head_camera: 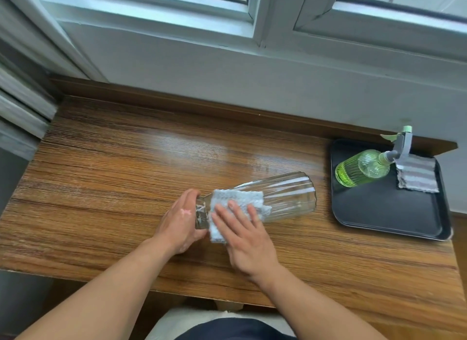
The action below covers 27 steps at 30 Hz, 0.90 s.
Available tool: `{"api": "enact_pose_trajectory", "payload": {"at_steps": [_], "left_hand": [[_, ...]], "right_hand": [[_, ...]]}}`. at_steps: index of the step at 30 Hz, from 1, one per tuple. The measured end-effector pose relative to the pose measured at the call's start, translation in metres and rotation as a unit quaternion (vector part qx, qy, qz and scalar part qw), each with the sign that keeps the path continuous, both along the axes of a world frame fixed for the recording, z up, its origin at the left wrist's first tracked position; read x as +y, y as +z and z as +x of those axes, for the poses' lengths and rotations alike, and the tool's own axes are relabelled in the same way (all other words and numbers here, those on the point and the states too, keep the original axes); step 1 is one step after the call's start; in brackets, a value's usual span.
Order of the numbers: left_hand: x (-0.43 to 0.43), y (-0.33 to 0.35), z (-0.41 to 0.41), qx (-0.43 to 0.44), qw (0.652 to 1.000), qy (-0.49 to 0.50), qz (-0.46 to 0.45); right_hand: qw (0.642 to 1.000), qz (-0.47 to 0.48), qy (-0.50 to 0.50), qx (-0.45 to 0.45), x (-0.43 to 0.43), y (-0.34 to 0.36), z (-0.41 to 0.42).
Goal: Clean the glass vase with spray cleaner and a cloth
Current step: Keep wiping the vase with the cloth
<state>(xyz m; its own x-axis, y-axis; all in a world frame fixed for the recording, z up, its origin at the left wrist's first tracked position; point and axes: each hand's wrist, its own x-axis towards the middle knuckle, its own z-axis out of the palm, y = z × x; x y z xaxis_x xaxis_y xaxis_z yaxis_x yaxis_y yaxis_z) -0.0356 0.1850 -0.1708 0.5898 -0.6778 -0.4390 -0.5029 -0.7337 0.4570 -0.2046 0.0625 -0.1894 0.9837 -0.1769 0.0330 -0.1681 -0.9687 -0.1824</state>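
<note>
A clear ribbed glass vase point(288, 196) lies on its side in the middle of the wooden table point(113, 177), its narrow neck pointing left. My left hand point(180, 223) grips the neck end, fingers curled round it. A pale blue cloth point(236, 200) is draped over the vase's shoulder. My right hand point(249, 241) presses on the cloth with straight, spread fingers. The green spray bottle point(361, 167) lies on its side in a black tray point(386, 218) at the right, its grey trigger head toward the wall.
A second, grey striped cloth point(417, 175) lies folded in the tray's far right corner. A wall and window frame point(252, 36) run behind the table. The table's front edge is close to my body.
</note>
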Motion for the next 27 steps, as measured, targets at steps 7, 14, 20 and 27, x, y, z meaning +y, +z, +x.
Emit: {"api": "enact_pose_trajectory", "payload": {"at_steps": [7,14,20,27], "left_hand": [[0.001,-0.001,0.0,0.02,1.0,0.005,-0.004],[0.012,0.006,0.022,0.245,0.966,0.08,-0.013],[0.013,0.0,0.02,0.259,0.958,0.123,-0.021],[0.014,0.012,0.005,0.283,0.939,0.145,-0.129]], "right_hand": [[0.969,0.07,-0.237,-0.023,-0.101,0.015,-0.066],[0.941,0.154,-0.295,-0.058,-0.107,0.016,-0.066],[0.926,0.194,-0.313,-0.083,-0.106,0.023,-0.069],[0.823,0.351,-0.417,-0.162,-0.099,0.037,-0.08]]}}
